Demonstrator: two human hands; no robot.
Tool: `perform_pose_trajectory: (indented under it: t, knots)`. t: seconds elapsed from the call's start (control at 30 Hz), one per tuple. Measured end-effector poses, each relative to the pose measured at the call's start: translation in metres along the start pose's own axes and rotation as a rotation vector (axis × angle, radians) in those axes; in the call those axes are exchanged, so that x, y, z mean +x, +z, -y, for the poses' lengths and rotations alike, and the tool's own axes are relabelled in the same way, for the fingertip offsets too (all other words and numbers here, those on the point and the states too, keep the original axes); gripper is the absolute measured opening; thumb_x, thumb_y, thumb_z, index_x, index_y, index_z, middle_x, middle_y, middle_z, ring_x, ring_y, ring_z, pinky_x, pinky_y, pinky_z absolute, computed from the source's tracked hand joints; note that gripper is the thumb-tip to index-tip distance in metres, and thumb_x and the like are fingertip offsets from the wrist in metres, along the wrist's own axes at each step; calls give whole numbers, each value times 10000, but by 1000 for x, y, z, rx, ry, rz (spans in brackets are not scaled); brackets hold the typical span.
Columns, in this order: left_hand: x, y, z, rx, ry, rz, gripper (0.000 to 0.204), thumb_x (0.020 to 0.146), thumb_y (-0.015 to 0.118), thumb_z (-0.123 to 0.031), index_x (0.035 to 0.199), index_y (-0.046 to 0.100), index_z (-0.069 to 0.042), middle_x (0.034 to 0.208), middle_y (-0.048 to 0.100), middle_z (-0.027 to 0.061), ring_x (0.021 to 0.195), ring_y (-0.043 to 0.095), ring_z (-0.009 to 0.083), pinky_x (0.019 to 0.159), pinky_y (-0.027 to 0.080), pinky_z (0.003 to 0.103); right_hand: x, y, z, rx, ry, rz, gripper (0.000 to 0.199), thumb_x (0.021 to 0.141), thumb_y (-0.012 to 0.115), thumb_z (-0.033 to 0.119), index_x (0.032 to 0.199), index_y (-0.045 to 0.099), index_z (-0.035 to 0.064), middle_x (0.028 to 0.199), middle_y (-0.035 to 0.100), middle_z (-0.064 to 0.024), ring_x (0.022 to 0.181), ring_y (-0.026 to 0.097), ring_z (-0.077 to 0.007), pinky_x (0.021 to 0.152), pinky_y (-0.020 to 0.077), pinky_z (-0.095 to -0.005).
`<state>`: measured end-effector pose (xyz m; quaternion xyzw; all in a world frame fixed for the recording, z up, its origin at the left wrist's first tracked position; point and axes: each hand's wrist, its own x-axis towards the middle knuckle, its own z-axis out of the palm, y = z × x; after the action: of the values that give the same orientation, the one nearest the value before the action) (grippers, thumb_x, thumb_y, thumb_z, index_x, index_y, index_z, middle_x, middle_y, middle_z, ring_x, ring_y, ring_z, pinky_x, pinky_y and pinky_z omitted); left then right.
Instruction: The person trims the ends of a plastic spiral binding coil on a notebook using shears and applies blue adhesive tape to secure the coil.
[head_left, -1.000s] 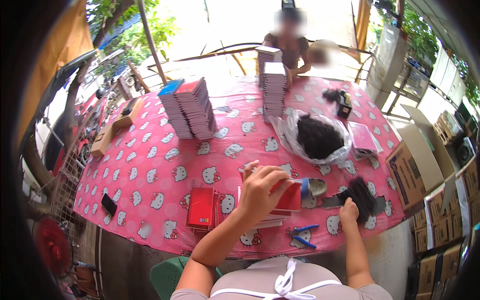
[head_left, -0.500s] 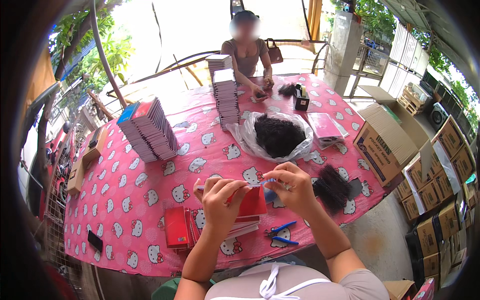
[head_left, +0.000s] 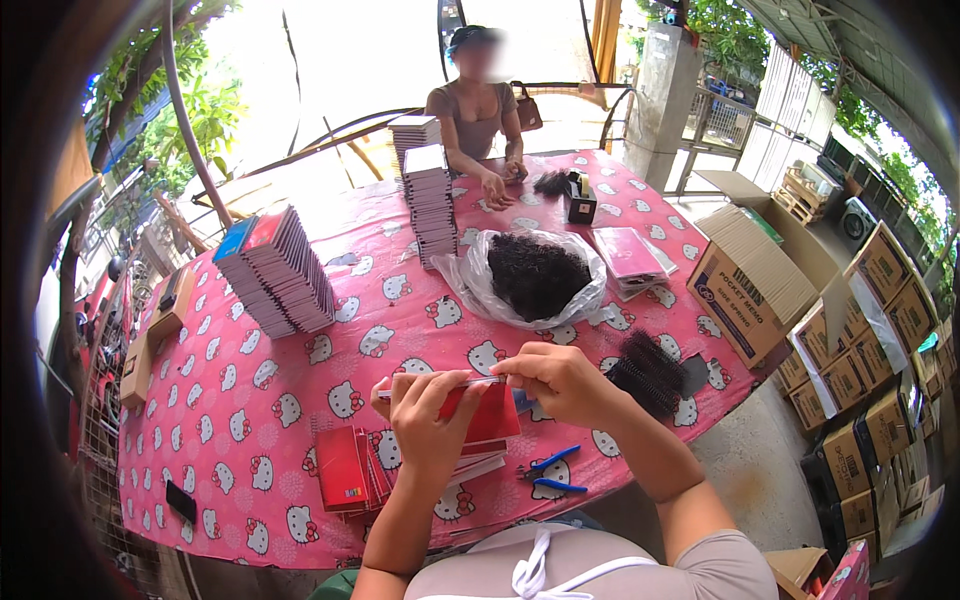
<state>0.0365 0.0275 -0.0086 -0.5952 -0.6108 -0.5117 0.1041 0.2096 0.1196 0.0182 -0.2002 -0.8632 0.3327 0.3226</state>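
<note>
In front of me my left hand (head_left: 428, 412) is closed around a small red notebook (head_left: 494, 414), holding its bound edge upward. My right hand (head_left: 562, 382) pinches at the right end of that edge; whatever lies between its fingertips is too small to make out. Beneath and to the left, several red notebooks (head_left: 343, 470) lie fanned on the table. Blue-handled cutting pliers (head_left: 556, 474) rest open just right of them. Farther right is a pile of black spiral coils (head_left: 648, 374).
A plastic bag of black coils (head_left: 540, 275) sits mid-table. Tall notebook stacks (head_left: 280, 275) stand left and at the back, near a co-worker (head_left: 475, 125). A tape dispenser (head_left: 580, 198), pink sheets (head_left: 630, 256) and an open carton (head_left: 745, 285) are right; a phone (head_left: 181, 502) lies left.
My right hand has moved in toward the notebook's bound edge, its fingers now at the corner. The view has shifted slightly. The co-worker's head has turned and their hands have moved.
</note>
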Motion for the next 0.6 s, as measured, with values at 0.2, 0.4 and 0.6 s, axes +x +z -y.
perform_pose_trajectory:
  t: [0.2, 0.4, 0.6]
  knots:
    - [-1, -2, 3, -49, -23, 47, 190, 696, 800, -179, 850, 721, -100, 829, 690, 9, 796, 574, 186, 834, 384, 344, -5, 7, 8, -283, 8, -110, 263, 829, 689, 85, 1074, 593, 90, 903, 611, -92, 804, 636, -292, 682, 508, -370]
    - [-2, -3, 6, -48, -20, 81, 171, 708, 787, -196, 853, 728, -128, 846, 693, -14, 812, 577, 171, 877, 323, 362, -3, 13, 14, -291, -55, -107, 221, 840, 680, 218, 987, 591, 79, 920, 593, -83, 797, 622, -316, 655, 496, -435]
    - [-6, -3, 8, -55, -28, 80, 171, 700, 783, -185, 858, 731, -147, 848, 692, -28, 833, 576, 167, 908, 294, 380, -1, 19, 18, -318, -18, -125, 227, 780, 734, 138, 962, 614, 75, 878, 605, -90, 781, 625, -294, 636, 494, -397]
